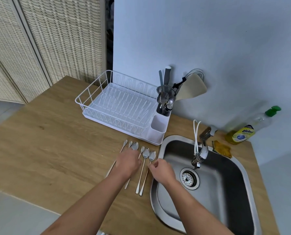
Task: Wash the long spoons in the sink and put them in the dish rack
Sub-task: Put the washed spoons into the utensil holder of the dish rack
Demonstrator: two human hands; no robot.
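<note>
The long spoons (145,167) lie in a row on the worktop (56,150), between the dish rack (121,106) and the sink (209,184). My left hand (127,162) rests on them, fingers relaxed; my right hand (161,170) has its fingers curled by the rightmost handle, though whether they grip it I cannot tell.

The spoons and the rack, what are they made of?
The long spoons look like polished metal, probably steel: silvery and shiny. The dish rack seems to be thin wire coated white, on what looks like a white plastic tray, smooth and matte.
</note>
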